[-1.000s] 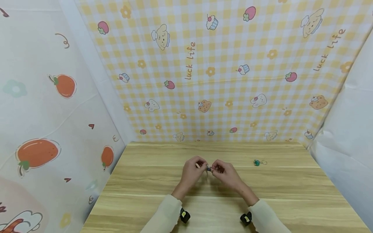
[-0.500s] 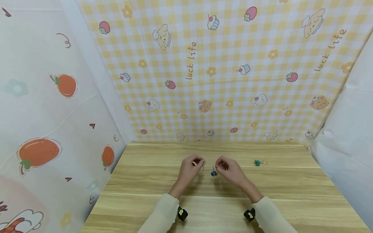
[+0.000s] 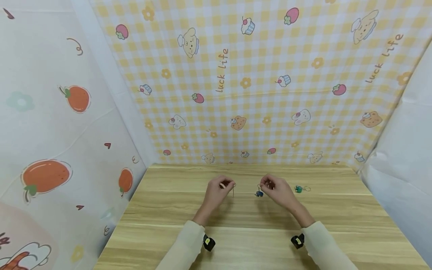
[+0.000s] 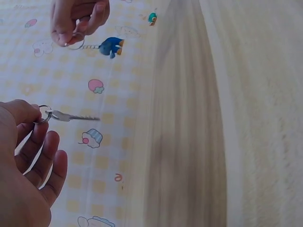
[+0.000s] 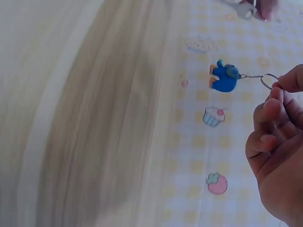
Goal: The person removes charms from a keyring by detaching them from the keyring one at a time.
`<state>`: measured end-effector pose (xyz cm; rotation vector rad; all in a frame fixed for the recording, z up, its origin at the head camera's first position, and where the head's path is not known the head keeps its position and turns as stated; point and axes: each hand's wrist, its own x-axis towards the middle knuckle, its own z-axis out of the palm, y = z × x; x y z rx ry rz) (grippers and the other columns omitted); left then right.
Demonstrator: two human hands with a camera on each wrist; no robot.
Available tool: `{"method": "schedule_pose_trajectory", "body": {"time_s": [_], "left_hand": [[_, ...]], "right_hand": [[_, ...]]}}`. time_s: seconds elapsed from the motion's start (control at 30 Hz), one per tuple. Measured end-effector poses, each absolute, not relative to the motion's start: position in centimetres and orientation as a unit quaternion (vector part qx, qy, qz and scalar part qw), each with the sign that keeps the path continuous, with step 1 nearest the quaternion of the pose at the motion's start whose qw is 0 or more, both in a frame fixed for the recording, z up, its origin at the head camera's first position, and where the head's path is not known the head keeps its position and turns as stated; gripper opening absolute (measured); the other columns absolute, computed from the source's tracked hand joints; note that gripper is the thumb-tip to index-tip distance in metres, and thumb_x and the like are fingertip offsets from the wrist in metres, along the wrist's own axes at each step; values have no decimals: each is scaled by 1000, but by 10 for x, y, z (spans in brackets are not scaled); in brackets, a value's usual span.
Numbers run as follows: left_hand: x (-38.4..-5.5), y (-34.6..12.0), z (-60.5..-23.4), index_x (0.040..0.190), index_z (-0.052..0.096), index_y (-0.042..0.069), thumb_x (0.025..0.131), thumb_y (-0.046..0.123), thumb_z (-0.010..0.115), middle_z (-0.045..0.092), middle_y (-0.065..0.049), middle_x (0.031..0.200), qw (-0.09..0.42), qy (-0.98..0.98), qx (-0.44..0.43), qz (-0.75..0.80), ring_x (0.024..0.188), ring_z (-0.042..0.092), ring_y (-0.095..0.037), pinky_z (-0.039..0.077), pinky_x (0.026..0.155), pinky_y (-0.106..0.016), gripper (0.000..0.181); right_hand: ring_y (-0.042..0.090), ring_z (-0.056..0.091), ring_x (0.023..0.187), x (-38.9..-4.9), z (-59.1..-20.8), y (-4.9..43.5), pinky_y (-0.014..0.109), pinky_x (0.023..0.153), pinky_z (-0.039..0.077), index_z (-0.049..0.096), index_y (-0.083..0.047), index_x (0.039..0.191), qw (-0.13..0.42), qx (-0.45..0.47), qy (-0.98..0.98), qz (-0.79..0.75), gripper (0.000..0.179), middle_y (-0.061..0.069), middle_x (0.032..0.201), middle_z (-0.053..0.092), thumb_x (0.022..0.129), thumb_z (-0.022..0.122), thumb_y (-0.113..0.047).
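Note:
My left hand (image 3: 216,192) pinches a small metal ring between thumb and forefinger. From that ring hangs a silver key (image 4: 61,116), blade pointing down above the table. A hand's width or so to the right, my right hand (image 3: 279,191) pinches the ring of a keychain; a blue elephant charm (image 5: 226,81) with orange feet dangles from it on a short chain (image 5: 252,76). The key and the elephant hang apart from each other. In the right wrist view the left hand and key are blurred at the top edge.
A teal-green keychain charm (image 3: 298,189) with a ring lies on the wooden table (image 3: 249,247), right of my right hand. Behind the table rises a yellow-checked cloth (image 3: 263,101). White cloth walls stand at both sides. Each wrist wears a black camera mount.
The hands were together at the key and elephant; they have drawn apart, left hand leftward with the key, right hand rightward with the elephant keychain. The teal charm stays put.

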<state>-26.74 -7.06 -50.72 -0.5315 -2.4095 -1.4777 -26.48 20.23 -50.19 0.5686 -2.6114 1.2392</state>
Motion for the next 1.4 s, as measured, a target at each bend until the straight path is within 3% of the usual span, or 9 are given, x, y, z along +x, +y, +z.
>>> {"method": "schedule_pose_trajectory", "body": {"time_s": [0.37, 0.97, 1.17, 1.4], "left_hand": [[-278, -78, -503, 102, 79, 11, 100, 17, 76, 76, -3, 98, 138, -832, -167, -511, 89, 68, -12, 56, 74, -21, 6], [-303, -89, -504, 108, 79, 8, 103, 25, 73, 78, -4, 100, 112, -839, -143, -513, 93, 68, -15, 54, 78, -24, 19], [-309, -82, -507, 106, 79, 10, 104, 24, 71, 79, -4, 101, 93, -831, -140, -530, 93, 68, -13, 56, 81, -26, 16], [-315, -70, -517, 107, 77, 5, 104, 17, 71, 79, -10, 103, 88, -824, -134, -544, 93, 70, -17, 58, 84, -27, 14]], "right_hand": [[11, 52, 64, -278, -500, 231, 27, 57, 43, 73, -13, 103, 94, 155, -896, 405, 6, -2, 84, 67, 104, 68, -17], [15, 64, 84, -306, -506, 274, 31, 74, 51, 73, -9, 106, 86, 105, -922, 363, 16, 4, 94, 72, 106, 62, -21], [17, 64, 82, -313, -510, 283, 31, 63, 49, 71, -8, 109, 76, 87, -927, 357, 18, 8, 97, 72, 108, 61, -22], [16, 62, 64, -318, -516, 287, 30, 53, 49, 70, -4, 111, 62, 77, -922, 374, 20, 14, 100, 71, 109, 59, -21]]}}
